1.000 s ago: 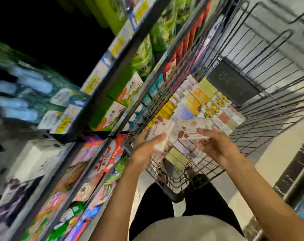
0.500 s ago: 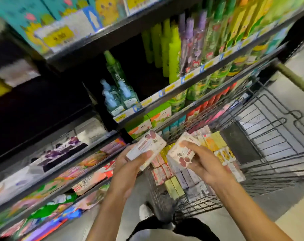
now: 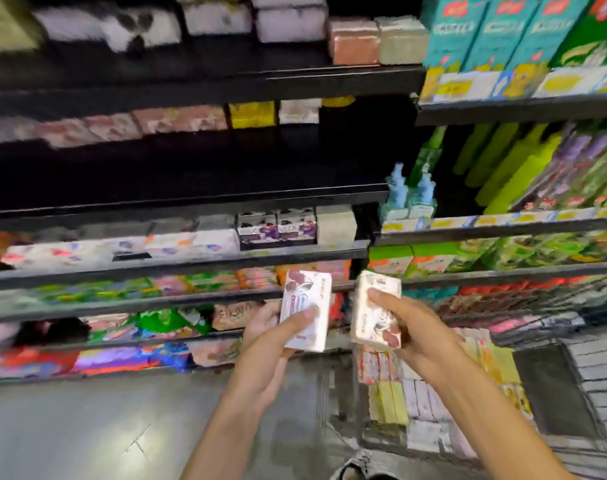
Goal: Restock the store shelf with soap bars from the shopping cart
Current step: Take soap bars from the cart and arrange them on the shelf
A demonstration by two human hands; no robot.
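My left hand [image 3: 272, 336] grips a white soap box with red-brown markings [image 3: 307, 306], thumb across its front. My right hand [image 3: 414, 329] holds a second, similar soap box [image 3: 375, 306] beside it, fingers wrapped round its side. Both boxes are held upright in front of the dark shelving [image 3: 191, 252], at the level of its lower shelves. The wire shopping cart [image 3: 586, 386] stands at the lower right, with several more soap boxes [image 3: 392, 403] stacked inside. The picture is blurred by motion.
Rows of boxed soaps [image 3: 177, 121] line the left shelves; a wide dark gap [image 3: 191, 168] sits on the shelf below them. Green and teal bottles and boxes [image 3: 524, 168] fill the right shelving. Grey floor [image 3: 87, 427] lies at the lower left.
The view has swung from the cart up and left to face the shelves. Both hands have lifted their soap boxes out of the cart and turned them upright.
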